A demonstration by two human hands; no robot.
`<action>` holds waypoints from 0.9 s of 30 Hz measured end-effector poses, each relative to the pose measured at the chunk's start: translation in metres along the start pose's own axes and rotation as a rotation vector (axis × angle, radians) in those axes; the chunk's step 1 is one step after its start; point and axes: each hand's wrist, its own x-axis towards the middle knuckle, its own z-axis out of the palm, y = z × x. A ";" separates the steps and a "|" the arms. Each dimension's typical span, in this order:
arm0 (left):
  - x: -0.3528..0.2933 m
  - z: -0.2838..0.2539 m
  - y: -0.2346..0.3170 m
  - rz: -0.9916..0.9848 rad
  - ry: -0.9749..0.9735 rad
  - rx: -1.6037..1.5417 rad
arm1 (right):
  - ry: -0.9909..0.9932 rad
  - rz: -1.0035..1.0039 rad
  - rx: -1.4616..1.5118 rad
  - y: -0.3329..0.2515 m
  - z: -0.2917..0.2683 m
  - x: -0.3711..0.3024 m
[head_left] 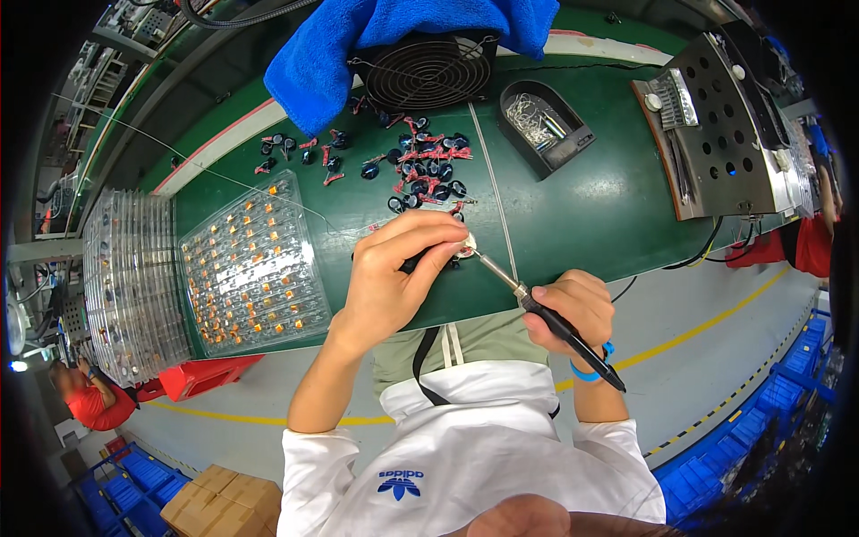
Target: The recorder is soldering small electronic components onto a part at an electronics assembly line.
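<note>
My left hand [389, 273] is closed in a pinch above the front of the green bench [591, 224]. Between thumb and forefinger is a small round part [469, 243] with a pale face and a bit of red; the fingers cover much of it. My right hand [577, 309] is wrapped around the black handle of a soldering iron [562, 329]. Its metal tip reaches up and left to the part, touching it or very near. Beyond my left hand lies a loose pile of dark round parts with red wires [429, 166]. A thin wire [192, 159] runs from upper left toward that hand.
A clear tray of copper-coloured pieces [255, 268] lies left, beside stacked clear trays [134, 282]. At the back stands a black fan [429, 76] under a blue towel [322, 54]. A dark bin [577, 143] and a perforated metal box [725, 116] are to the right.
</note>
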 end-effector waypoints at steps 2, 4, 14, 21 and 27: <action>0.000 0.000 0.000 0.010 0.003 0.010 | 0.002 0.000 -0.003 0.000 0.000 0.000; 0.000 0.001 0.000 0.003 0.005 0.004 | 0.002 0.000 -0.009 0.000 0.000 0.000; 0.000 0.001 -0.001 0.025 0.010 0.017 | 0.058 -0.006 0.011 0.002 0.000 -0.004; -0.001 0.002 0.001 0.018 0.016 0.028 | 0.104 0.014 0.011 0.002 -0.001 -0.005; -0.001 0.004 0.000 0.061 0.040 0.045 | 0.064 0.020 0.019 0.001 -0.002 -0.004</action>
